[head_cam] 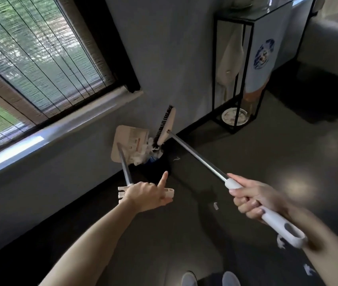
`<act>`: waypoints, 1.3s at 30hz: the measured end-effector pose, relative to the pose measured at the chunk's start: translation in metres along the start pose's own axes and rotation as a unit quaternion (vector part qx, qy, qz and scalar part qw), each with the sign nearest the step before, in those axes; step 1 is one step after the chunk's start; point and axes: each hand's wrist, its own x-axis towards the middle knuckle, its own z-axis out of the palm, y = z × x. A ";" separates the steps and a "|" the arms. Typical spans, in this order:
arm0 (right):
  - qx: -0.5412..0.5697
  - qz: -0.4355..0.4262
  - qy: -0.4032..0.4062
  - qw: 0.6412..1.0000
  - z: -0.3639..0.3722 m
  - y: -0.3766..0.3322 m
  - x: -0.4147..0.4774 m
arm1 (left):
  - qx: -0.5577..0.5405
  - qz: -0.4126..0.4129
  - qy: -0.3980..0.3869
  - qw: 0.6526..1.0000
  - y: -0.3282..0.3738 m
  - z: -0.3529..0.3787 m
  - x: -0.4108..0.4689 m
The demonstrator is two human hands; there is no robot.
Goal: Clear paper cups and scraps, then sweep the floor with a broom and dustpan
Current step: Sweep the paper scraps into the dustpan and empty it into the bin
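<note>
My right hand [252, 197] grips the white handle of a broom [197, 155]. Its beige head with black bristles [165, 125] is raised against the wall. My left hand [145, 193] holds the white top grip of a dustpan's metal pole, index finger pointing out. The beige dustpan [126, 143] is tilted up over a dark bin [157, 159], with white paper scraps [141, 155] and something blue at its mouth. The broom bristles touch the scraps at the pan's edge. Small white scraps [216, 206] lie on the dark floor.
A window with a blind [34, 58] and a sill fills the left. A black-framed stand [244, 75] with a plate at its base stands against the wall to the right. More scraps [308, 270] lie at the lower right. My shoes [209, 279] show at the bottom.
</note>
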 end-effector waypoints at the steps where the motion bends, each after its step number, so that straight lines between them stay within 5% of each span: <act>1: -0.004 0.004 0.003 1.000 0.000 0.002 0.002 | -0.005 0.004 -0.003 1.000 0.009 0.003 0.001; 15: 0.024 0.018 0.035 0.999 -0.006 0.008 -0.002 | 0.047 0.032 0.038 0.998 0.017 -0.020 -0.012; 21: 0.034 0.029 0.031 0.998 -0.022 0.016 -0.006 | 0.033 0.029 -0.024 0.999 0.046 0.007 -0.032; 31: 0.079 0.044 0.055 0.994 -0.015 0.027 0.003 | -0.083 -0.086 0.084 0.989 0.018 -0.055 -0.016; 34: 0.090 0.036 0.056 0.994 -0.009 0.021 0.003 | -0.172 -0.164 0.156 0.959 -0.010 -0.096 -0.027; 37: 0.089 0.020 0.057 0.994 0.000 0.014 0.003 | -0.316 -0.229 0.242 0.888 -0.038 -0.137 -0.039; 39: 0.085 0.004 0.058 0.995 0.006 0.010 0.002 | -0.409 -0.202 0.305 0.836 -0.049 -0.154 -0.046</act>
